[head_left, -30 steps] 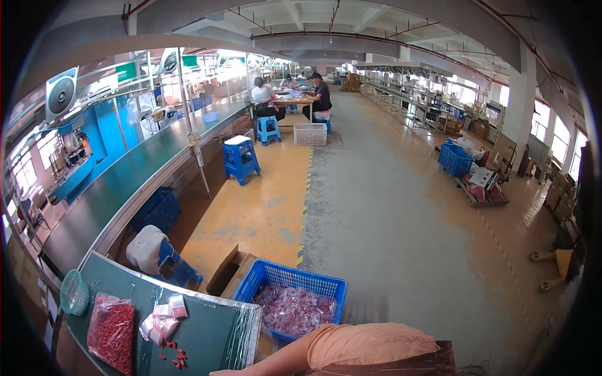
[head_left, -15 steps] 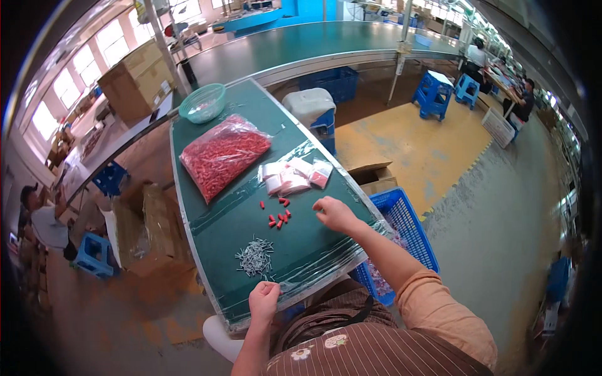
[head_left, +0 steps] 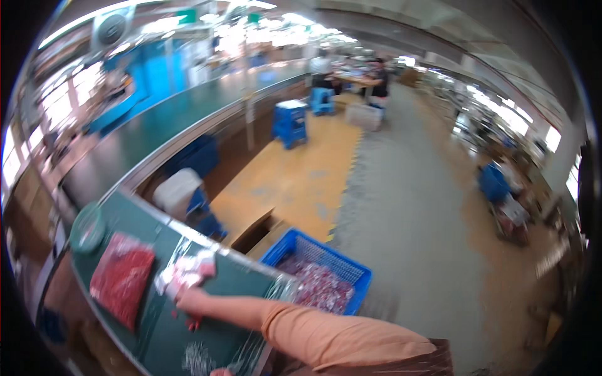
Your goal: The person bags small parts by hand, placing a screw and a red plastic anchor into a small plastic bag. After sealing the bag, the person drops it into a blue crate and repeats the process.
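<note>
My right hand (head_left: 192, 302) reaches across the green tabletop (head_left: 166, 341) to the near edge of a pile of small clear bags (head_left: 199, 266). Motion blur hides whether its fingers grip one. Just below that hand lie a few small red plastic pieces (head_left: 194, 324), partly covered. Only a sliver of my left hand (head_left: 221, 372) shows at the bottom edge, its fingers out of sight. Beside it is a loose heap of thin grey metal pins or screws (head_left: 197, 358). Farther left rests a large clear bag full of red pieces (head_left: 122, 279).
A green plastic bowl (head_left: 88, 227) stands at the table's far left corner. Right of the table is a blue crate (head_left: 360, 276) of small filled bags, with an open cardboard box (head_left: 254, 235) behind it. Blue stools (head_left: 290, 125) and seated people (head_left: 378, 81) are farther off.
The view has swung to the right and up, blurring the picture. My right hand has moved from bare tabletop to the small bags. My left hand has nearly left the view.
</note>
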{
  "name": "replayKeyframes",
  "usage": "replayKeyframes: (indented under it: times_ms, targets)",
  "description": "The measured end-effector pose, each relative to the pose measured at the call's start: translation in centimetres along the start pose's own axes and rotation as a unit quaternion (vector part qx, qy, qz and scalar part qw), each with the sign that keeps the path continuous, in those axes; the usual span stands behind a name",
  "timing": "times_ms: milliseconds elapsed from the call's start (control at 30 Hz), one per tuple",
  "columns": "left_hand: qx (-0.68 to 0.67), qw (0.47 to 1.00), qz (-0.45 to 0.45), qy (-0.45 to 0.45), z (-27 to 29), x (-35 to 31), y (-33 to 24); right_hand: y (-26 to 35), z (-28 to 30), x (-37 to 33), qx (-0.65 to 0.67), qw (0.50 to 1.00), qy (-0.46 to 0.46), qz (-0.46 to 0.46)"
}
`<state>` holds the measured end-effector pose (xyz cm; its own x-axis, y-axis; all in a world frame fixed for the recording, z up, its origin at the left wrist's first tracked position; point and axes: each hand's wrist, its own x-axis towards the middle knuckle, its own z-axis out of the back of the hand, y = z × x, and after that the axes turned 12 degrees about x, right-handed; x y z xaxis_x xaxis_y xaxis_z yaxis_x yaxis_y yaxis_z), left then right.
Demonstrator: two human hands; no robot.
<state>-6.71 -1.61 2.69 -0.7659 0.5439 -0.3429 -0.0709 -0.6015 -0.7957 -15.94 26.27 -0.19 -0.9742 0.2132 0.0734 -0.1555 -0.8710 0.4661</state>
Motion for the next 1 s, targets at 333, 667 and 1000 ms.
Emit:
replayKeyframes:
  times_ms: [333, 667, 1000]
  targets:
    - [0.085, 0.993, -0.08, 0.003, 0.8, 2.8, -2.6, -2.8, 3.7, -4.9, 0.026, 0.999, -0.027, -0.02]
    - [0.014, 0.999, -0.017, -0.031, 1.9, 2.8, -3.7, 4.2, 5.2, -11.2, 0.451, 0.892, 0.034, 0.017]
    - [0.014, 0.994, -0.058, -0.093, -2.2, 7.2, -4.2, 0.2, 4.7, -12.6, 0.426, 0.896, -0.095, -0.08]
